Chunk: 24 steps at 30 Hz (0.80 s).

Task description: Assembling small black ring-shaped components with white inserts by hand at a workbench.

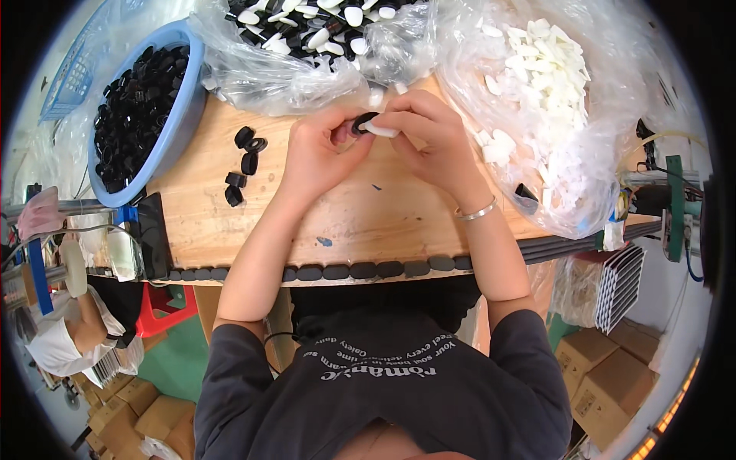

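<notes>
Left hand (322, 149) curled, holding round black cap (363, 121), right hand (435, 136), fingers pinching flat white piece (382, 131), above pale wooden surface (368, 218), brown cardboard boxes (618, 383) below.

Worktop (360, 207): lt. tan w/ wood grain; I get a blue smudge (324, 241) nr. its near edge
Basin (193, 92), L edge: lt. blue; caps (142, 107) in it blk
Heap (326, 31), far edge: blk/wht mix
Pcs. (544, 69), nr. R edge: wht
Row (387, 269), near edge: blk
Held cap (360, 120): blk
Held pc. (383, 131): wht
Tee (376, 399): dk. grey, pale lettering
</notes>
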Each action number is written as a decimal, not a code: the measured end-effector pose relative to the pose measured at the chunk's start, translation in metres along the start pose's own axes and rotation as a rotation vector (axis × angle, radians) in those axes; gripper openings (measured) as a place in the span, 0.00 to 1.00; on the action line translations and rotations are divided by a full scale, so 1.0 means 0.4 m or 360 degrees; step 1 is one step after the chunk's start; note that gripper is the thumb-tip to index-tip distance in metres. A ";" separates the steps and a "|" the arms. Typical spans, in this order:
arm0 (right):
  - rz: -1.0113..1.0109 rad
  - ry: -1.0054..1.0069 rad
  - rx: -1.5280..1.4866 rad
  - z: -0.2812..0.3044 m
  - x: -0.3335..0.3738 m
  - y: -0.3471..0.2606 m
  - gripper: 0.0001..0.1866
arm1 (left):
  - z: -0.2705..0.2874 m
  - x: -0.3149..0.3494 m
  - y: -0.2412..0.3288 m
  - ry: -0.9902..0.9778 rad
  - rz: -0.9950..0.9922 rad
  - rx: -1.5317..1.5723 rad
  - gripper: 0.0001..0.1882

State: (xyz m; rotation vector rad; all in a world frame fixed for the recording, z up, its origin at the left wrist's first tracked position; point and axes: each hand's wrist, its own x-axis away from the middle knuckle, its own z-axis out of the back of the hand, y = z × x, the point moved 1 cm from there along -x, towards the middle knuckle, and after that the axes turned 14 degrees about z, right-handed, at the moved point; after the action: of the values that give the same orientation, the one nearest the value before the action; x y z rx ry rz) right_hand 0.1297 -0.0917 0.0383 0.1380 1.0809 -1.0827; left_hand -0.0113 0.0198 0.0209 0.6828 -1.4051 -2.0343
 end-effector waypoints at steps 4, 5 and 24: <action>-0.0044 -0.0043 -0.0046 -0.018 0.012 0.004 0.14 | 0.004 0.001 -0.003 -0.0057 -0.0059 -0.0147 0.14; -0.0047 -0.0042 -0.0046 -0.025 0.014 0.005 0.14 | 0.005 0.001 -0.002 -0.0046 -0.0111 -0.0197 0.14; -0.0608 -0.0035 -0.0564 -0.025 0.027 0.013 0.09 | -0.007 -0.001 -0.020 0.0057 -0.0004 0.0203 0.16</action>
State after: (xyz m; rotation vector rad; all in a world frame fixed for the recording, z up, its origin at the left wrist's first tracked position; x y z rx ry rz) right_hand 0.1277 -0.0905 0.0230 -0.3761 1.2933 -1.2055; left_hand -0.0105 0.0204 0.0126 0.7714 -1.5237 -1.9373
